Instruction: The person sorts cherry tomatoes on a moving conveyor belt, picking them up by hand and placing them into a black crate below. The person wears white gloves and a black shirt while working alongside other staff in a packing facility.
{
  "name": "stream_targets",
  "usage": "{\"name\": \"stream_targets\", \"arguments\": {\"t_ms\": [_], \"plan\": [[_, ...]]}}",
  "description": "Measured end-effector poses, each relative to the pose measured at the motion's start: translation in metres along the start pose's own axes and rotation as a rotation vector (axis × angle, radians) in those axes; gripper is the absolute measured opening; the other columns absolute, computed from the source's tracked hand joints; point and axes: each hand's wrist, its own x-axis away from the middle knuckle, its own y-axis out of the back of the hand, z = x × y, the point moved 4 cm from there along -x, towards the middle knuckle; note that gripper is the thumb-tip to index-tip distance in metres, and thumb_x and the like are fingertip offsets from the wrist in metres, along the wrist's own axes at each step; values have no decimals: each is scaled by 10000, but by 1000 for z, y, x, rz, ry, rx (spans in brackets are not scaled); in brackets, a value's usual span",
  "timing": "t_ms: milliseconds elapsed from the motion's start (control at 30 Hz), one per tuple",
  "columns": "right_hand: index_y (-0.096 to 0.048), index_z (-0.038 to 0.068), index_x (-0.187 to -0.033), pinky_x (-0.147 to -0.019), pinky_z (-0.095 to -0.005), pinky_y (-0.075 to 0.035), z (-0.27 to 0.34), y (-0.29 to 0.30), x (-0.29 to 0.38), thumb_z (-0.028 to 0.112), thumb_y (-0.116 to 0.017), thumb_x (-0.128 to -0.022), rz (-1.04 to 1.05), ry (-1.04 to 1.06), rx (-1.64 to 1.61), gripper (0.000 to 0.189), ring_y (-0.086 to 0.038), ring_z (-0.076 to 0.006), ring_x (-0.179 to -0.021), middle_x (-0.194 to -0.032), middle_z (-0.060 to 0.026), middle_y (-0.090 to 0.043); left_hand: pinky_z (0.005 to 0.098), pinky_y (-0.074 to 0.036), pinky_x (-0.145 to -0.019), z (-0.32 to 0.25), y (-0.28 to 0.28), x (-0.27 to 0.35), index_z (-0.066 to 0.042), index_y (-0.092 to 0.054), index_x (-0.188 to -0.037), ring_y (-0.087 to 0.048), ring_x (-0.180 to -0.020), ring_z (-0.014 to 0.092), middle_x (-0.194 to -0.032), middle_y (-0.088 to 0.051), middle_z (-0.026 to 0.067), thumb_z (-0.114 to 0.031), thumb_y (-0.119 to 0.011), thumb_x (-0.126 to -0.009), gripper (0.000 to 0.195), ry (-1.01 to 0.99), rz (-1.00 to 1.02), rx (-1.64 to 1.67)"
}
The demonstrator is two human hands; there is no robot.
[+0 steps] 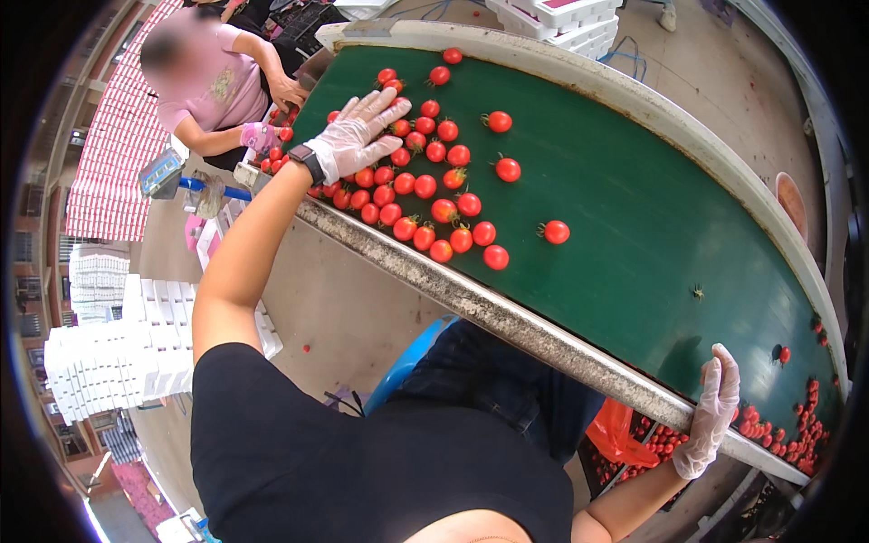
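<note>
My left hand (pixel 360 139), in a clear plastic glove and with a dark watch at its wrist, lies palm down over cherry tomatoes (pixel 424 186) on a green conveyor belt (pixel 604 176). Its fingers are spread, and the tomatoes beneath the palm are hidden. Several tomatoes still carry green calyxes. Far to the right, my right hand (pixel 713 410), gloved the same way, is at the belt's near metal rail (pixel 475 298). Its fingers are raised and loosely bent, with nothing visible in them. Another cluster of small tomatoes (pixel 808 421) lies beyond it.
A co-worker (pixel 217 88) handles tomatoes at the belt's left end. A scale display (pixel 161 173) stands nearby. White foam crates (pixel 122 353) are stacked at left, others (pixel 563 20) behind the belt. Below the rail are a red plastic bag (pixel 618 434) and tomato-filled crates (pixel 662 444).
</note>
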Motion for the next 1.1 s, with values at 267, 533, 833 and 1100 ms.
{"name": "stream_targets", "arguments": {"t_ms": [267, 533, 833, 1100], "plan": [[-646, 68, -1236, -834, -212, -415, -8, 3, -5, 162, -611, -992, 44, -7, -31, 264, -492, -49, -874, -997, 45, -591, 457, -220, -1167, 81, -16, -3, -161, -303, -1545, -257, -1468, 339, -1579, -308, 165, -391, -442, -1021, 589, 74, -110, 3], [-624, 66, -1264, -868, -210, -410, -13, 8, -5, 169, -590, -1005, 52, -27, -26, 281, -484, -52, -886, -995, 43, -574, 397, -211, -1191, -46, 67, -11, -86, -403, -1493, -302, -1457, 293, -1552, -364, 151, -274, -472, -1025, 509, -82, -280, 99], [-633, 81, -1257, -809, -217, -400, -23, 10, -8, 208, -587, -1007, -2, -16, 29, 285, -472, -59, -866, -961, 39, -563, 319, -225, -1175, -17, 86, 25, -41, -398, -1483, -336, -1434, 224, -1511, -424, 102, -231, -438, -1059, 467, 31, -447, 564], [-643, 83, -1242, -721, -207, -359, -39, 20, -11, 201, -574, -1010, -15, 25, -74, 269, -402, -49, -772, -834, 59, -476, 346, -258, -1132, -6, 117, 23, -23, -320, -1467, -357, -1369, 202, -1474, -406, 110, -274, -455, -976, 567, -317, -528, 1690]]}}
